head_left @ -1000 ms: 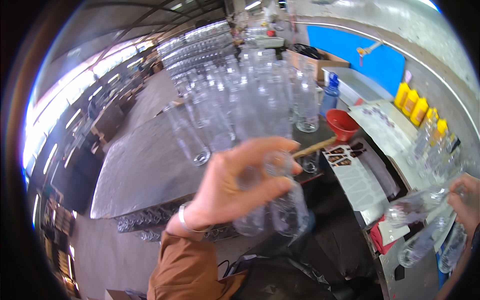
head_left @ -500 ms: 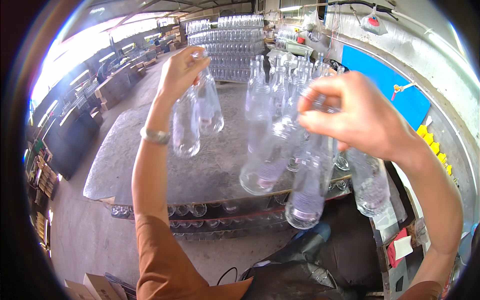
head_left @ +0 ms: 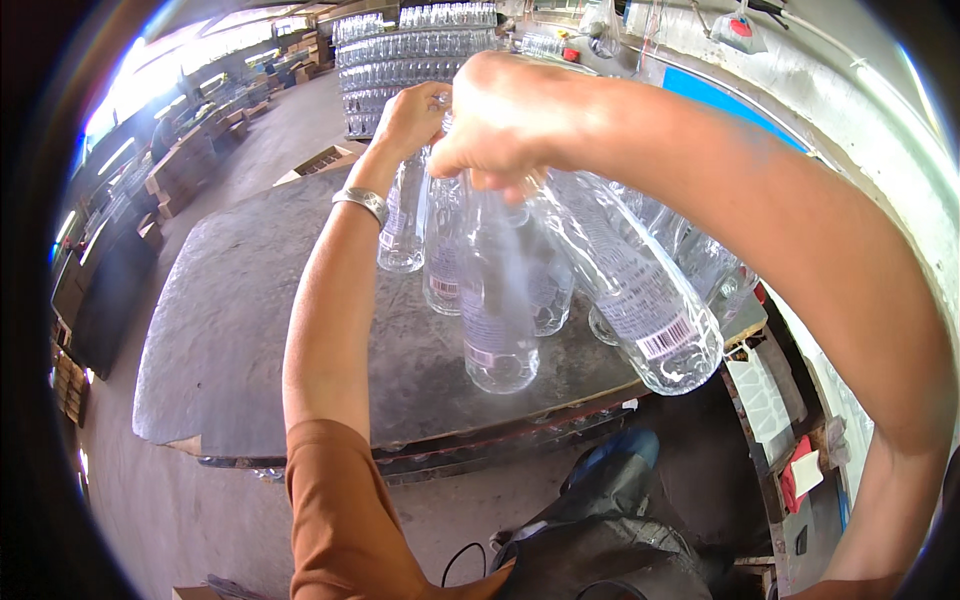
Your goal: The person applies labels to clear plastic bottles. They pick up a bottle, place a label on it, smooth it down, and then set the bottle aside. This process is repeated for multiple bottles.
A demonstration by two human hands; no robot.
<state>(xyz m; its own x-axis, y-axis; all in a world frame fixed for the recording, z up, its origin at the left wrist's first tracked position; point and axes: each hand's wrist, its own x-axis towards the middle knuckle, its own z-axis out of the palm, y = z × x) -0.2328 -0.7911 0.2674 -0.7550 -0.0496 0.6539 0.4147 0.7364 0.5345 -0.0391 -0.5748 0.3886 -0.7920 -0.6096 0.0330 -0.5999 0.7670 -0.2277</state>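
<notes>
My left hand (head_left: pixel 412 122) is closed at the neck of a clear glass bottle (head_left: pixel 402 225). Another clear bottle (head_left: pixel 443 255) stands close beside it, and my right hand partly hides the tops of both. My right hand (head_left: pixel 505 130) reaches across, its fingers closed round bottle necks. From it hang a blurred upright labelled bottle (head_left: pixel 497 310) and a tilted labelled bottle (head_left: pixel 645 290), whose base swings out to the right. One more bottle (head_left: pixel 545 280) shows behind these; what holds it, if anything, is hidden.
The bottles are over a dark, worn sheet (head_left: pixel 250 320) on a stack. More clear bottles (head_left: pixel 700 250) are at its right side behind my forearm. Layered bottles (head_left: pixel 415 60) rise at the back. A blue panel (head_left: pixel 735 105) leans on the right wall.
My right hand has swung left with its bottles, beside my left hand. My left hand has moved slightly right. The view has shifted, showing more of the sheet.
</notes>
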